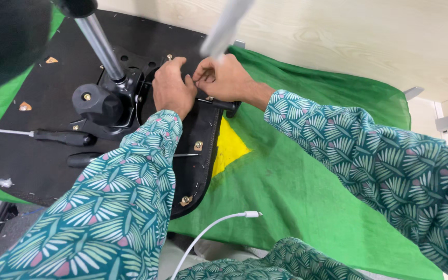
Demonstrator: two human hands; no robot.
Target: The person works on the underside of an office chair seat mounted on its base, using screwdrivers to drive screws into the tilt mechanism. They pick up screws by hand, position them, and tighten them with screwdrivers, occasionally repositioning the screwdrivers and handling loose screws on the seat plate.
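An upturned black chair seat base lies on a green cloth, with a black mechanism and a chrome column rising from it. My left hand rests curled on the mechanism's right side. Touching it, my right hand pinches something small at the seat's edge; what it grips is hidden by the fingers. Both arms wear teal leaf-patterned sleeves.
Two black-handled screwdrivers lie on the seat base at the left. Brass brackets dot the seat rim. A white cable crosses the near edge. A yellow patch shows on the cloth. A blurred grey rod crosses above.
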